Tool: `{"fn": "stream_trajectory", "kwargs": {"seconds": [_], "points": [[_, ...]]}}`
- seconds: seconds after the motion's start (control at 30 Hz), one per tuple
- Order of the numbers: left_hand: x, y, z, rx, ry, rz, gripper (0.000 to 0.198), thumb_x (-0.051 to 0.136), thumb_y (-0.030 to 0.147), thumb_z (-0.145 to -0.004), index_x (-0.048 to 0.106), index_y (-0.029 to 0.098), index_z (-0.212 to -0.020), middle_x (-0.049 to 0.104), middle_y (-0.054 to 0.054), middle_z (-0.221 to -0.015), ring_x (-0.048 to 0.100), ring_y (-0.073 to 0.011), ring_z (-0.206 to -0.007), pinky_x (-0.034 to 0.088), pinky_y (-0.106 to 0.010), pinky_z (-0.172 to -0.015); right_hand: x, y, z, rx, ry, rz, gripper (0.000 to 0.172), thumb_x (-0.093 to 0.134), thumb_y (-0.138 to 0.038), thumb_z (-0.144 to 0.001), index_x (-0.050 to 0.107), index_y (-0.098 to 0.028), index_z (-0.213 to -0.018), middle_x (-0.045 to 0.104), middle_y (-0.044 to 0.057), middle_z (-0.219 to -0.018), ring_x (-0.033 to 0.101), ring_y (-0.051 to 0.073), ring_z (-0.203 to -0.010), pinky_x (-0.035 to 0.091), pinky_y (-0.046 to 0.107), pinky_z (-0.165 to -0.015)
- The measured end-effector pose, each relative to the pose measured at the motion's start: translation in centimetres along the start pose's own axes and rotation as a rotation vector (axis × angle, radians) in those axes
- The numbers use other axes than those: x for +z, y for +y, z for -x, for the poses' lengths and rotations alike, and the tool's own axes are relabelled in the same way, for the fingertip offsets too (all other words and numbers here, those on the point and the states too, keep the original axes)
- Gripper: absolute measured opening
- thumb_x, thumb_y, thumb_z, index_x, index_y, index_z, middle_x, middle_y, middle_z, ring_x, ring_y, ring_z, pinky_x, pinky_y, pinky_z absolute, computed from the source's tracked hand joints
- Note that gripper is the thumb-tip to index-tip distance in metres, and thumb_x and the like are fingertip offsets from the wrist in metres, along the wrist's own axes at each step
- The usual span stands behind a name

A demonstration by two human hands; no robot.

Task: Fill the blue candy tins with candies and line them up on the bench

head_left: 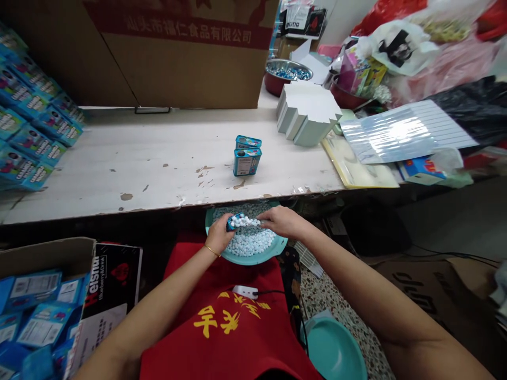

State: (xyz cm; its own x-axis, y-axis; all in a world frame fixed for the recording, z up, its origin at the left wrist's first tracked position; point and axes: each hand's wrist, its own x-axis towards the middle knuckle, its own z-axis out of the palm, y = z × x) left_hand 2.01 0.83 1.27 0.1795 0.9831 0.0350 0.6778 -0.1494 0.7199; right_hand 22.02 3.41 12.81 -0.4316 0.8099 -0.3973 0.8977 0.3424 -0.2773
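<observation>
Left hand (219, 235) grips a blue box (230, 224), right hand (281, 220) curls beside white pellets (251, 243), holding what I cannot tell

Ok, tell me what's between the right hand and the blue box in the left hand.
White pellets span the stretch from the blue box to the right hand, as the head view shows.
</observation>
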Motion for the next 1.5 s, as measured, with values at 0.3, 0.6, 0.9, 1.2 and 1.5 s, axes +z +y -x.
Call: {"fn": "stream_trajectory", "kwargs": {"seconds": [0.3, 0.6, 0.9, 1.2, 1.5], "points": [[0.8, -0.2, 0.0, 0.031, 0.016, 0.009, 0.038, 0.055, 0.017, -0.068, 0.051, 0.018, -0.106, 0.062, -0.007, -0.097, 0.057, -0.0203, -0.089, 0.043, -0.03, -0.079, -1.5, -4.0, -0.6, 0.026, -0.041, 0.242, 0.03, 0.045, -0.029, -0.077, 0.066, -0.015, -0.094, 0.064, 0.017, -0.093, 0.06, 0.03, -0.085, 0.045, 0.04, -0.068], [0.3, -0.3, 0.1, -0.021, 0.081, 0.129, 0.036, 0.057, 0.02, -0.067, 0.052, 0.017, -0.103, 0.062, -0.004, -0.089, 0.057, -0.0165, -0.08, 0.043, -0.026, -0.073, -2.1, -1.0, 2.5, 0.07, -0.003, 0.221, 0.029, 0.042, -0.031, -0.081, 0.06, -0.023, -0.102, 0.063, 0.009, -0.097, 0.058, 0.023, -0.089, 0.042, 0.034, -0.073], [-3.5, -1.9, 1.7, -0.053, 0.19, 0.23, 0.038, 0.06, 0.029, -0.068, 0.052, 0.017, -0.103, 0.061, -0.003, -0.091, 0.057, -0.0142, -0.078, 0.044, -0.025, -0.073, 12.0, 3.1, -3.7, 0.278, -0.054, -0.022, 0.032, 0.043, -0.023, -0.083, 0.051, -0.019, -0.114, 0.06, 0.013, -0.107, 0.056, 0.023, -0.098, 0.038, 0.035, -0.083], [-5.0, -4.0, 2.4, -0.151, 0.287, 0.302, 0.043, 0.063, 0.036, -0.065, 0.053, 0.017, -0.102, 0.061, -0.004, -0.093, 0.057, -0.015, -0.08, 0.045, -0.028, -0.078, 16.2, 1.9, -8.0, 0.154, 0.06, -0.373, 0.033, 0.046, -0.024, -0.082, 0.051, -0.019, -0.114, 0.06, 0.006, -0.109, 0.054, 0.016, -0.098, 0.041, 0.025, -0.082], [-3.2, -2.4, 1.7, -0.131, 0.184, 0.208, 0.038, 0.06, 0.027, -0.067, 0.052, 0.018, -0.103, 0.062, -0.003, -0.088, 0.057, -0.0146, -0.076, 0.044, -0.026, -0.072, 7.6, 4.2, -0.8, -0.084, 0.225, -0.555, 0.031, 0.05, -0.029, -0.079, 0.055, -0.017, -0.107, 0.062, 0.003, -0.088, 0.056, 0.016, -0.08, 0.043, 0.028, -0.072]]}}
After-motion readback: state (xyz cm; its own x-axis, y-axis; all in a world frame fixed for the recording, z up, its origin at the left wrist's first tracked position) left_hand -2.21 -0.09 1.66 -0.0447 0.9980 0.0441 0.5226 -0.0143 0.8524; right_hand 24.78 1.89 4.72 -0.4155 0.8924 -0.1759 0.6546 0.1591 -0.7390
